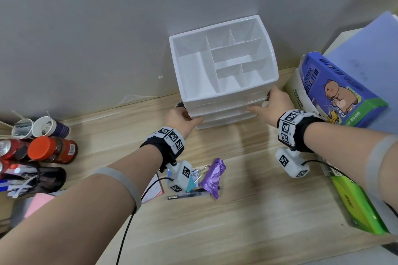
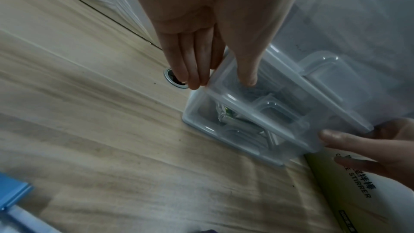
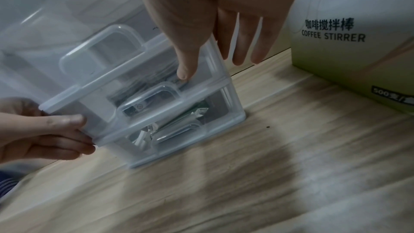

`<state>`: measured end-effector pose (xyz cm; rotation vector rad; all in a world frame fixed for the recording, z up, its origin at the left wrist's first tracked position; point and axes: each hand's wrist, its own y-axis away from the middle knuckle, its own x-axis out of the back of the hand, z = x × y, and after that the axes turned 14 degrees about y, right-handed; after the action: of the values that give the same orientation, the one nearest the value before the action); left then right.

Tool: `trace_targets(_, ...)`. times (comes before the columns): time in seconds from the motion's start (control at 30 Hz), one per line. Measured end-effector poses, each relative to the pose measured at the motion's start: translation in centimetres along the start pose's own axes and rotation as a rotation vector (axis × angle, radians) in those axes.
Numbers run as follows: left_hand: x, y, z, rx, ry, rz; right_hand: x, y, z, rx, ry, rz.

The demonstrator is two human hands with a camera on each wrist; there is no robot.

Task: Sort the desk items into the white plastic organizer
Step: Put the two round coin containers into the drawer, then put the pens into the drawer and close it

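Your forearms reached over the desk (image 1: 247,211) to the organizer (image 1: 224,92) against the wall, left hand (image 1: 179,117) and right hand (image 1: 273,104) clasping its sides, so uneven pulling could have slid drawers out onto the pen (image 1: 187,196).

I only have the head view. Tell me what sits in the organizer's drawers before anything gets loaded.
Observer: The right wrist view shows the white organizer has clear drawers, and the bottom drawer already holds crumpled silvery packets.
Operator: Report the left hand's grip.
Observer: In the left wrist view the left hand has its thumb on the drawer front and its fingers down the organizer's side, pinching that corner.
Operator: Read me the pale box beside the right hand.
Observer: Next to the right hand, the box reads COFFEE STIRRER.
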<state>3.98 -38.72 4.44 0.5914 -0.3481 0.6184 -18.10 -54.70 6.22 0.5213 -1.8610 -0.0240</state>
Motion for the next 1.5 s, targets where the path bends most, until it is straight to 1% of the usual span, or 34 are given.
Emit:
trace_targets(0.1, 0.0, 0.1, 0.1, 0.019, -0.010, -0.003, -0.1, 0.1, -0.1, -0.031, -0.024, -0.019)
trace_targets(0.13, 0.0, 0.2, 0.2, 0.024, -0.020, -0.008, -0.3, 0.3, -0.3, -0.066, -0.062, -0.026)
trace_targets(0.23, 0.1, 0.4, 0.6, 0.014, 0.000, -0.028, -1.1, 1.6, -1.1, -0.222, -0.281, 0.007)
trace_targets(0.27, 0.1, 0.5, 0.7, 0.008, 0.022, -0.020, -1.4, 2.3, -1.7, -0.267, -0.348, -0.006)
trace_targets(0.33, 0.5, 0.4, 1.1, -0.011, 0.049, -0.017, -1.7, 3.5, -3.3, -0.305, -0.537, -0.121)
trace_targets(0.4, 0.5, 0.3, 1.3, -0.040, 0.059, -0.014, -1.7, 4.0, -5.1, -0.363, -0.806, -0.244)
trace_targets(0.47, 0.6, -0.2, 0.9, -0.047, 0.052, -0.025, -1.6, 3.8, -6.5, -0.464, -0.993, -0.286)
trace_targets(0.53, 0.7, -0.5, 0.9, -0.049, 0.041, -0.036, -1.4, 4.0, -7.4, -0.528, -1.123, -0.356)
trace_targets(0.6, 1.0, -0.1, 1.6, -0.041, 0.036, -0.039, -1.2, 4.2, -8.0, -0.547, -1.197, -0.432)
trace_targets(0.7, 1.4, 0.1, 2.2, -0.024, 0.024, -0.080, -1.2, 4.3, -8.3, -0.557, -1.230, -0.499)
trace_targets(0.87, 1.7, 0.4, 2.0, -0.042, -0.031, -0.087, -1.9, 5.1, -7.3, -0.532, -1.239, -0.557)
trace_targets(0.93, 1.9, 0.9, 2.2, -0.030, -0.078, -0.139, -2.2, 5.9, -6.6, -0.522, -1.250, -0.567)
trace_targets(1.07, 2.7, 1.8, 1.7, 0.098, -0.244, -0.293, -2.4, 8.2, -5.5, -0.500, -1.270, -0.554)
trace_targets(1.17, 3.8, 2.1, 0.4, 0.190, -0.340, -0.362, -2.9, 10.2, -4.7, -0.497, -1.260, -0.544)
trace_targets(1.37, 5.7, 3.0, -1.6, 0.247, -0.346, -0.324, -3.4, 12.6, -3.9, -0.490, -1.272, -0.496)
trace_targets(1.5, 6.7, 3.8, -3.3, 0.259, -0.379, -0.328, -3.7, 13.5, -4.0, -0.489, -1.278, -0.464)
